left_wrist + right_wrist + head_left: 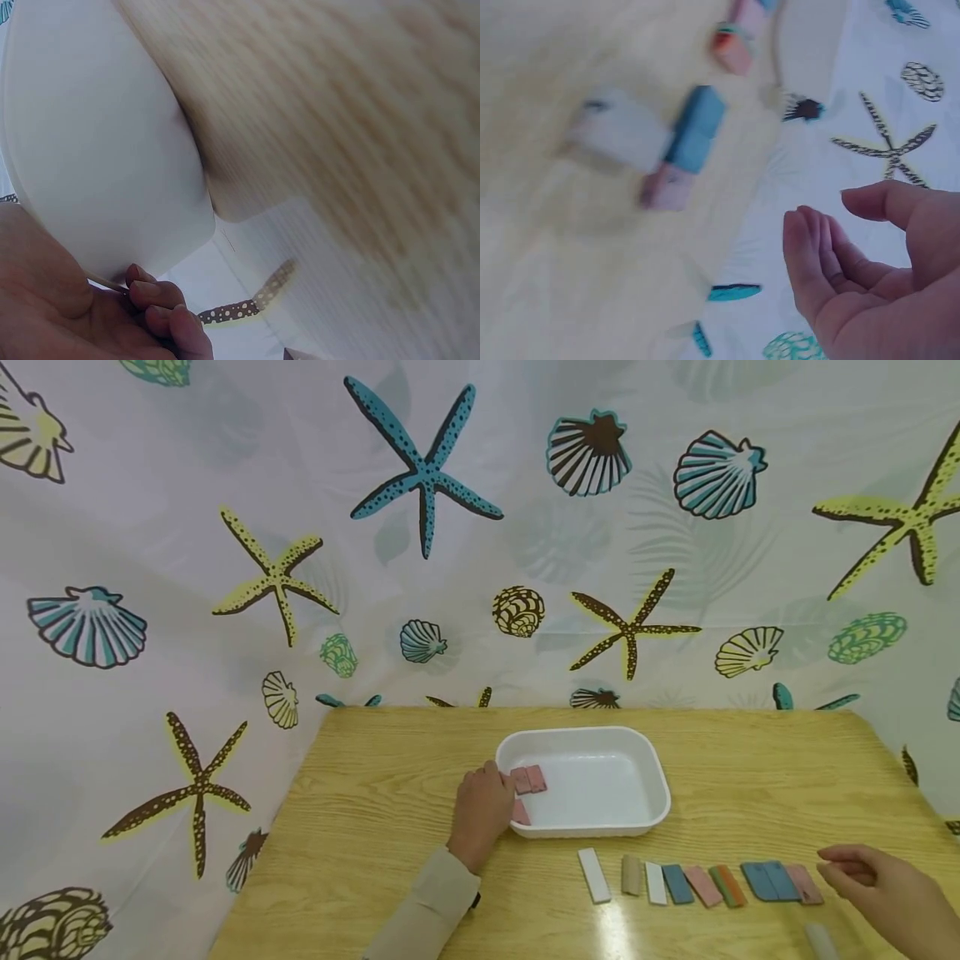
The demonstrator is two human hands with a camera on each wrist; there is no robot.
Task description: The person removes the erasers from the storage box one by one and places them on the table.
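Observation:
My left hand (483,810) grips the left rim of a white tray (656,777). In the left wrist view, its fingers (161,292) curl at the rim, beside the tray's smooth outer wall (97,135). Inside the tray, close to that hand, lie several pink tiles (536,777). My right hand (888,889) is off the right end of a row of pieces, its fingers softly bent and nothing between thumb and fingertips. Nearest to it are a pink tile (804,883), blue tiles (771,881) and a beige-grey piece (821,941).
Farther left along the row lie a striped orange-green piece (727,886), a pink strip (702,886), a blue strip (677,884), a short white strip (656,883), a tan piece (632,875) and a long white strip (595,876). Patterned cloth (465,593) hangs behind the wooden table (360,793).

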